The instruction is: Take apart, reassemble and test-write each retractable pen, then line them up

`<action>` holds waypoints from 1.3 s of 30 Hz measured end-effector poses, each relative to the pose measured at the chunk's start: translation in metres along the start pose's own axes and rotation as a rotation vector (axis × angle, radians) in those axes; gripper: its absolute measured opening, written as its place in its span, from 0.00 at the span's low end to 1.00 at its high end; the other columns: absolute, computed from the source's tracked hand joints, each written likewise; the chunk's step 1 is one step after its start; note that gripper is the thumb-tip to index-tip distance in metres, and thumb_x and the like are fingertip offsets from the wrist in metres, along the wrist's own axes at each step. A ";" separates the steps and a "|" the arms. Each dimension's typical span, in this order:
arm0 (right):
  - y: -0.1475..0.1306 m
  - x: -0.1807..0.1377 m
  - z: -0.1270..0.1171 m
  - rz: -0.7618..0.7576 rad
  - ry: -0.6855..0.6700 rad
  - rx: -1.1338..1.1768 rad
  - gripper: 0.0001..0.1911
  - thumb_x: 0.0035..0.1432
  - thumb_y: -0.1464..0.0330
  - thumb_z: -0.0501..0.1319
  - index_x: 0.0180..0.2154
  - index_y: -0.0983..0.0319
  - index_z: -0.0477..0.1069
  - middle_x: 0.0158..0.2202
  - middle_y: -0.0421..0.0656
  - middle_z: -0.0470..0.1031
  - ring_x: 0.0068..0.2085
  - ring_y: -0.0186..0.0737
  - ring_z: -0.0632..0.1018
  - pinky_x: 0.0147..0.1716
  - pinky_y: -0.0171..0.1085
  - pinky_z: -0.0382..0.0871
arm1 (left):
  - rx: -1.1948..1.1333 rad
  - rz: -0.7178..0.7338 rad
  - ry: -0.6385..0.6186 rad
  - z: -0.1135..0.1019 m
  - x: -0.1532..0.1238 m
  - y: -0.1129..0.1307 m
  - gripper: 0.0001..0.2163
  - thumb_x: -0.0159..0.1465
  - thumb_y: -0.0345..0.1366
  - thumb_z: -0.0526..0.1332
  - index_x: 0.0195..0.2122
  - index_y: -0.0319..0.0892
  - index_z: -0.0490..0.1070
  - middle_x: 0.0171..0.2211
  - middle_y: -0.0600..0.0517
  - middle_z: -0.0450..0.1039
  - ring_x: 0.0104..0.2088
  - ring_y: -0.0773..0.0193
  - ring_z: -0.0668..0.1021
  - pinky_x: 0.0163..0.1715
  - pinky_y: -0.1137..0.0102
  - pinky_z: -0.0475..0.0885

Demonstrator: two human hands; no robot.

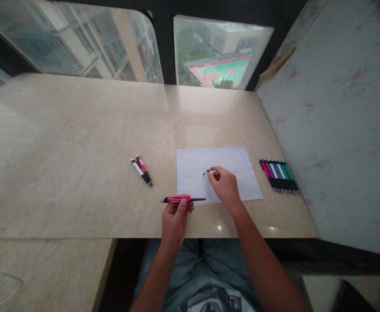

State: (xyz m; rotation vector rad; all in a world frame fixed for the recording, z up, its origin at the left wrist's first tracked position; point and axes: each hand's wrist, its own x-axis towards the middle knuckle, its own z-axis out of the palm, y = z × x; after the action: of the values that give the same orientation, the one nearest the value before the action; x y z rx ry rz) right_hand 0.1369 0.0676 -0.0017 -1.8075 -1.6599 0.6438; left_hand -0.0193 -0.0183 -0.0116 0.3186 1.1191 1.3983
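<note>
My left hand (175,219) is closed around a pink and black pen (173,199), held level over the front edge of the paper. A thin dark section with a pale tip extends from the pen's right end. My right hand (225,184) rests over the paper, thumb and forefinger pinched at a small black piece (208,171), mostly hidden by the fingertips. Just left of those fingertips, a tiny dark metallic part (204,173) lies on the sheet. The sheet of paper (190,184) is covered with handwritten lines in its upper part.
To the left lie a white and black pen (139,170) and a pink and black pen (143,168), close together. A row of several coloured pens (279,175) lies at right beside the wall (332,130). Windows (224,56) stand behind the marble-patterned desk (79,151).
</note>
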 end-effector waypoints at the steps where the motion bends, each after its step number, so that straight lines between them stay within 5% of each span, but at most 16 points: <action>1: -0.002 0.003 0.002 0.005 0.021 -0.021 0.13 0.61 0.63 0.59 0.41 0.62 0.78 0.32 0.48 0.80 0.33 0.43 0.79 0.36 0.40 0.70 | 0.010 0.001 0.001 0.000 0.000 0.000 0.15 0.52 0.43 0.73 0.34 0.38 0.78 0.24 0.51 0.76 0.26 0.69 0.76 0.29 0.74 0.69; 7: -0.005 -0.013 -0.012 -0.073 0.056 -0.024 0.17 0.66 0.59 0.54 0.40 0.63 0.77 0.34 0.48 0.80 0.32 0.42 0.77 0.37 0.40 0.68 | 0.061 0.004 -0.012 -0.001 0.000 -0.002 0.15 0.53 0.44 0.72 0.36 0.38 0.78 0.26 0.50 0.77 0.27 0.67 0.76 0.29 0.73 0.69; 12: -0.010 -0.040 -0.027 -0.191 -0.421 0.227 0.22 0.69 0.60 0.50 0.30 0.62 0.77 0.27 0.42 0.78 0.31 0.38 0.77 0.34 0.35 0.66 | 0.143 0.030 -0.086 -0.004 0.000 -0.004 0.15 0.56 0.44 0.70 0.37 0.38 0.77 0.26 0.50 0.77 0.29 0.66 0.77 0.31 0.72 0.69; 15: -0.011 -0.047 -0.032 -0.216 -0.540 0.285 0.22 0.69 0.61 0.52 0.26 0.62 0.74 0.23 0.39 0.75 0.27 0.35 0.75 0.31 0.33 0.64 | 0.198 0.053 -0.108 -0.005 -0.001 -0.002 0.14 0.56 0.43 0.70 0.37 0.38 0.77 0.26 0.50 0.77 0.28 0.67 0.76 0.29 0.72 0.69; 23: 0.002 -0.058 -0.029 -0.457 -0.275 0.193 0.10 0.65 0.65 0.58 0.33 0.61 0.72 0.29 0.43 0.72 0.32 0.38 0.72 0.33 0.36 0.64 | 0.195 0.034 -0.039 0.009 -0.006 -0.002 0.15 0.54 0.45 0.71 0.32 0.36 0.77 0.25 0.49 0.77 0.26 0.67 0.76 0.28 0.72 0.68; 27: 0.004 -0.060 -0.031 -0.350 -0.249 0.208 0.11 0.60 0.62 0.64 0.42 0.61 0.71 0.35 0.44 0.75 0.36 0.40 0.75 0.34 0.36 0.66 | 0.144 0.014 -0.042 0.013 -0.006 -0.004 0.14 0.54 0.44 0.71 0.33 0.37 0.77 0.25 0.50 0.77 0.26 0.68 0.75 0.28 0.73 0.67; 32: 0.003 -0.057 -0.034 -0.219 -0.405 0.310 0.21 0.69 0.61 0.51 0.27 0.61 0.72 0.24 0.41 0.74 0.27 0.36 0.75 0.30 0.35 0.65 | 0.124 0.015 -0.080 0.012 -0.004 -0.007 0.13 0.55 0.42 0.71 0.34 0.38 0.77 0.25 0.51 0.76 0.27 0.68 0.75 0.28 0.73 0.68; 37: 0.006 -0.057 -0.034 -0.199 -0.348 0.380 0.05 0.60 0.66 0.62 0.35 0.61 0.73 0.32 0.42 0.77 0.34 0.38 0.76 0.31 0.34 0.68 | 0.125 0.045 -0.119 0.009 -0.002 -0.010 0.12 0.56 0.42 0.70 0.35 0.38 0.77 0.26 0.50 0.77 0.28 0.67 0.76 0.29 0.72 0.68; 39: 0.006 -0.058 -0.035 -0.176 -0.326 0.402 0.07 0.57 0.67 0.64 0.38 0.61 0.72 0.35 0.42 0.77 0.36 0.38 0.77 0.30 0.33 0.68 | 0.146 0.058 -0.126 0.008 -0.002 -0.011 0.12 0.56 0.42 0.70 0.35 0.38 0.77 0.26 0.50 0.77 0.27 0.66 0.76 0.28 0.72 0.68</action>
State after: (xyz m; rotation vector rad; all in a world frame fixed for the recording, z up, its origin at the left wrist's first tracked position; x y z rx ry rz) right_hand 0.1593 0.0061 0.0162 -1.3068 -1.7175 1.1463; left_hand -0.0063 -0.0195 -0.0152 0.5406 1.1167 1.3305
